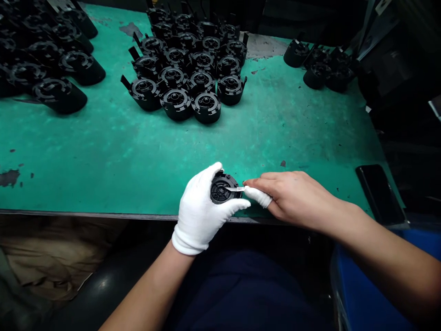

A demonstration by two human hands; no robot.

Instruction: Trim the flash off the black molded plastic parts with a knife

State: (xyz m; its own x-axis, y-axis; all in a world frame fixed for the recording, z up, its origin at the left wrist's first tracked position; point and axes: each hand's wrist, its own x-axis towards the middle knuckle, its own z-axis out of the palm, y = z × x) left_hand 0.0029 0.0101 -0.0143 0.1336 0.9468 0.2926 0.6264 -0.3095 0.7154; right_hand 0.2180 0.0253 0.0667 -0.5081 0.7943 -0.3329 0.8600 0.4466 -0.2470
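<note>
My left hand [201, 214], in a white glove, is wrapped around a round black plastic part [222, 188] at the near edge of the green table [113, 156]. My bare right hand [292, 195], thumb wrapped in white tape, pinches a small metal blade [236, 188]. The blade's tip rests on the face of the black part. Both hands sit just above the table's front edge.
Several identical black parts [189, 69] stand clustered at the middle back of the table. More black parts [44, 59] lie at the far left and a smaller group [320, 64] at the far right. A dark phone [381, 193] lies at the right edge. A blue bin [365, 285] is below right.
</note>
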